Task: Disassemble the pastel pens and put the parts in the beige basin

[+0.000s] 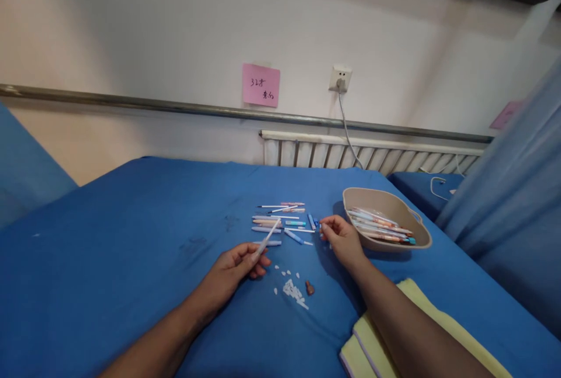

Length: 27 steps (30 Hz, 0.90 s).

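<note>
My left hand [241,264] is closed around a slim white pen part [270,234], which slants up to the right. My right hand [344,240] has its fingertips drawn together beside small blue pen pieces [311,221]; whatever is in that pinch is too small to make out. Between and beyond the hands lie several pen barrels [266,222], thin refills [276,207] and a blue pen part with a white tip [293,236]. Closer to me is a loose pile of small white pieces [293,290], with a small brown piece [310,288] to its right.
A beige basket [385,196] holding several assembled pens [381,226] stands right of my right hand. A folded yellow cloth [432,314] lies under my right forearm. The blue-covered table [131,261] reaches back to a wall with a radiator [302,153]. A blue curtain [508,185] hangs at right.
</note>
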Each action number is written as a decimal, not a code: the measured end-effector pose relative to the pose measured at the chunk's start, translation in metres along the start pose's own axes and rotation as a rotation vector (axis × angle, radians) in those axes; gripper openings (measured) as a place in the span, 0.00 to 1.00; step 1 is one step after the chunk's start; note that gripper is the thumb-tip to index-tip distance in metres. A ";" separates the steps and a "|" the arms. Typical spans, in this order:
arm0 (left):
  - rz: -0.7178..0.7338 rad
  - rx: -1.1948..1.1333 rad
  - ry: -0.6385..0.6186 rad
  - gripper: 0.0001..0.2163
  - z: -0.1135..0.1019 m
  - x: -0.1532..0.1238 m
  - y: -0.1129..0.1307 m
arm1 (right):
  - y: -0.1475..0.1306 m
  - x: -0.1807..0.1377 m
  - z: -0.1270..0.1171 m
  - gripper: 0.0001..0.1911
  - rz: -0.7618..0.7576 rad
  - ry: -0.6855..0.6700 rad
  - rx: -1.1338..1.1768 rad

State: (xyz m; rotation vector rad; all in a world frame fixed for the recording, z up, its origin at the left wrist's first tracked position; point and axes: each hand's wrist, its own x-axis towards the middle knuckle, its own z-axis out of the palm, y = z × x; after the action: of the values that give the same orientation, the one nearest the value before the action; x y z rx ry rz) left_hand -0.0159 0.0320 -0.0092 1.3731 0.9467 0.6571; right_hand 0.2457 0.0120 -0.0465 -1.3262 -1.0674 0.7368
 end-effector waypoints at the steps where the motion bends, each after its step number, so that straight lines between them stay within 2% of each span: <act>1: 0.000 -0.002 -0.001 0.14 -0.001 0.000 0.000 | 0.002 0.000 0.001 0.12 -0.008 -0.014 -0.044; 7: -0.032 -0.102 0.000 0.16 -0.004 0.001 -0.002 | 0.010 0.002 0.004 0.10 -0.099 -0.030 -0.322; 19: -0.080 -0.221 0.019 0.16 -0.005 -0.001 -0.001 | 0.016 0.009 0.002 0.11 -0.147 0.018 -0.468; 27: -0.090 -0.311 0.029 0.15 -0.010 0.001 -0.002 | 0.009 0.024 0.007 0.12 -0.216 0.013 -0.699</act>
State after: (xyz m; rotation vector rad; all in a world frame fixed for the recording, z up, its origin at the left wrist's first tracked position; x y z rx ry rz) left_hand -0.0246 0.0376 -0.0111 1.0427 0.8825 0.7243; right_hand 0.2492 0.0379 -0.0516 -1.7515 -1.5048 0.1830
